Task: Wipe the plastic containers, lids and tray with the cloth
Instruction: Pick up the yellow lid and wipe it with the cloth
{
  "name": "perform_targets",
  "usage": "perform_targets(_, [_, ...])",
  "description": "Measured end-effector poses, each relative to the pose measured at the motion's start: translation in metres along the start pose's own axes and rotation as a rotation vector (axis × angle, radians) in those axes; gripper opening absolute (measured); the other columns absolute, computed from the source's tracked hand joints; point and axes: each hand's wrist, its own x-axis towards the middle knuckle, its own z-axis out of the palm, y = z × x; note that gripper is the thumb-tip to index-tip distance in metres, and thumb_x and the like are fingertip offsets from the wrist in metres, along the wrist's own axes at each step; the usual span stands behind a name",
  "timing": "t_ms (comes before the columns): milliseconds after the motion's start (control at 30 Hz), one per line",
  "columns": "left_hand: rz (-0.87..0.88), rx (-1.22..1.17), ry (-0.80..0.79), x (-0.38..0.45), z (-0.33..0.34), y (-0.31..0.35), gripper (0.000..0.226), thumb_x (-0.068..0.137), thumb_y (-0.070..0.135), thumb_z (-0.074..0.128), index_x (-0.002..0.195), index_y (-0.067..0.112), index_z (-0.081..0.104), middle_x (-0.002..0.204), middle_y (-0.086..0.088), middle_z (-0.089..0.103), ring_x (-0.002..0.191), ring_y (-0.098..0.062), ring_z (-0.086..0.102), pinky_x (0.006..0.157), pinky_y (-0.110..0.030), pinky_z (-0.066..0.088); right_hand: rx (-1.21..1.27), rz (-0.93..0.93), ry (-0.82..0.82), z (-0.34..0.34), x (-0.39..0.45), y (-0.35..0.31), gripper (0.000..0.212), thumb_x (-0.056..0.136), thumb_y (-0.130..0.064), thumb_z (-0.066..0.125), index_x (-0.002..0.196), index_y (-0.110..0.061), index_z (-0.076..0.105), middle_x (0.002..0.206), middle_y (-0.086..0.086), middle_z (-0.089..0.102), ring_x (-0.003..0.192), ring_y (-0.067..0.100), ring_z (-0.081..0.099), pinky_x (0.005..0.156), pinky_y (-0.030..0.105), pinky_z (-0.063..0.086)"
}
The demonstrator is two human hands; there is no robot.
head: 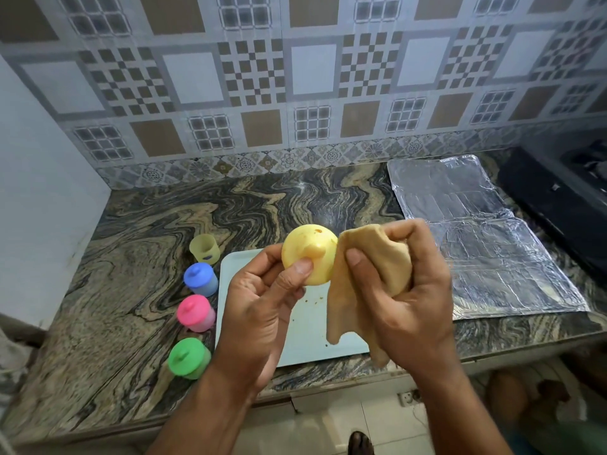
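On the marbled tabletop (138, 257), a crinkled sheet of foil (476, 238) covers the right part up to the back edge, and a black stove (558, 198) sits at the far right edge. Toward the left front edge stands a row of small plastic containers: an open yellow container (204, 248) farthest back, then a blue-lidded container (200, 279), a pink-lidded container (196, 312) and a green-lidded container (189, 358) nearest the front edge. Just to their right lies the pale tray (305, 326), reaching the front edge, with a few brown specks on it; both hands are raised over it and hide most of its surface. The left hand (262, 310) holds the yellow lid (309, 259) above the tray, thumb pressed on the top beside the knob and fingers curled behind the rim. The right hand (404, 290) is closed round the bunched tan cloth (361, 290), whose fold touches the lid's right edge while a loose end hangs down over the tray. The lid is round and domed, with a short knob and a small orange-brown spot near its upper rim.
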Motion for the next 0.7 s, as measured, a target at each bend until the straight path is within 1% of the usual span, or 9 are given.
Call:
perform_targets(100, [-0.026,-0.024,-0.015,-0.001,0.000,-0.002,0.034,0.071,0.022,0.082,0.102,0.010,0.079,0.108,-0.021,0.069,0.108,-0.035,0.051,0.099,-0.044,0.041,-0.060,-0.055,-0.033,0.004,0.000,0.000,0.020,0.092,-0.022,0.075,0.101,-0.015,0.059,0.087,-0.003,0.068,0.069,0.017,0.065,0.063,0.033,0.054])
perform_targets(200, [-0.017,0.038,-0.066,-0.001,-0.001,0.002,0.031,0.070,0.024,0.086,0.099,0.012,0.081,0.102,-0.015,0.075,0.102,-0.032,0.060,0.099,-0.043,0.047,-0.074,-0.059,-0.013,0.005,-0.002,0.006,0.017,0.093,-0.020,0.075,0.103,-0.014,0.063,0.094,0.004,0.070,0.077,0.028,0.068,0.068,0.045,0.055])
perform_targets(267, [0.020,0.110,-0.130,-0.001,-0.004,0.006,0.036,0.067,0.029,0.093,0.099,0.014,0.082,0.099,-0.009,0.079,0.097,-0.022,0.070,0.097,-0.036,0.054,-0.098,-0.060,-0.008,0.004,-0.002,0.008,0.017,0.093,-0.021,0.076,0.101,-0.014,0.063,0.094,0.008,0.070,0.079,0.032,0.068,0.069,0.049,0.054])
perform_targets(333, [0.049,0.181,-0.166,-0.001,-0.007,0.010,0.029,0.071,0.026,0.089,0.098,0.015,0.083,0.096,-0.007,0.079,0.092,-0.017,0.072,0.092,-0.030,0.059,-0.159,-0.093,-0.005,0.004,0.001,0.007,0.020,0.094,-0.022,0.077,0.100,-0.012,0.061,0.091,0.008,0.069,0.078,0.030,0.066,0.069,0.044,0.054])
perform_targets(433, [0.055,0.300,-0.227,-0.001,-0.011,0.011,0.024,0.077,0.024,0.079,0.098,0.012,0.082,0.095,-0.009,0.079,0.090,-0.019,0.072,0.087,-0.030,0.058,-0.330,-0.167,0.014,0.002,0.015,0.006,0.020,0.093,-0.020,0.079,0.098,-0.013,0.061,0.085,0.001,0.067,0.073,0.014,0.062,0.068,0.019,0.047])
perform_targets(467, [0.039,0.314,-0.242,-0.002,-0.011,0.011,0.025,0.077,0.025,0.079,0.098,0.011,0.082,0.096,-0.010,0.079,0.091,-0.020,0.071,0.088,-0.031,0.057,-0.347,-0.149,0.033,-0.001,0.021,0.006,0.020,0.093,-0.019,0.079,0.097,-0.013,0.061,0.081,-0.003,0.066,0.068,0.008,0.059,0.066,0.015,0.045])
perform_targets(533, [-0.004,0.273,-0.230,0.001,-0.012,0.010,0.026,0.076,0.026,0.078,0.097,0.013,0.083,0.097,-0.013,0.075,0.095,-0.028,0.063,0.093,-0.040,0.050,-0.216,-0.049,0.030,-0.009,0.033,0.008,0.020,0.093,-0.019,0.078,0.096,-0.012,0.059,0.076,-0.006,0.064,0.064,0.004,0.058,0.064,0.019,0.047])
perform_targets(633, [-0.061,0.154,-0.170,0.007,-0.014,0.014,0.023,0.074,0.026,0.077,0.094,0.015,0.082,0.094,-0.011,0.066,0.095,-0.030,0.046,0.090,-0.040,0.040,0.046,0.062,-0.120,-0.019,0.035,0.009,0.021,0.095,-0.020,0.074,0.098,-0.007,0.058,0.087,0.011,0.070,0.079,0.024,0.071,0.072,0.039,0.056])
perform_targets(700, [-0.105,0.117,-0.181,0.009,-0.015,0.016,0.024,0.075,0.026,0.076,0.096,0.015,0.082,0.094,-0.007,0.067,0.092,-0.024,0.051,0.086,-0.035,0.041,0.075,0.093,-0.215,-0.017,0.028,0.009,0.021,0.093,-0.020,0.073,0.095,-0.007,0.057,0.082,0.003,0.066,0.075,0.018,0.065,0.068,0.032,0.053])
